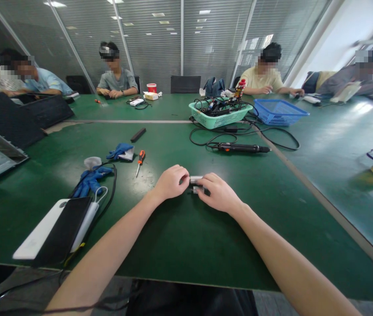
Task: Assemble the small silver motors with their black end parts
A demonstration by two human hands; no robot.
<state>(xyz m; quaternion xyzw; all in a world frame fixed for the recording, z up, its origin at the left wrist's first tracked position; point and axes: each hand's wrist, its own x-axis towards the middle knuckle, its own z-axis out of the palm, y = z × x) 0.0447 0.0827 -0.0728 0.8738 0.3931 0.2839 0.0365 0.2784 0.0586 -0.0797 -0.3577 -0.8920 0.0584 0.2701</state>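
Over the green table, my left hand [173,181] has its fingers curled and pressed to the left end of a small silvery metal piece [195,179]. My right hand [218,193] bends over the right end of that piece. Beneath its thumb and fingers sits a second short metal piece [198,190], partly covered. Their exact kind is too small to make out. To the left lies an orange and black screwdriver [141,158], its tip towards me. Beyond my right hand rests a black electric screwdriver [242,148].
Blue gloves [89,182], a white phone-like device [41,230], a black phone [63,230] and cables lie left. A dark bar [138,134] is ahead. Farther back stand a green basket [219,119] full of cabled tools and a blue basket [280,115]. Several people sit around the table.
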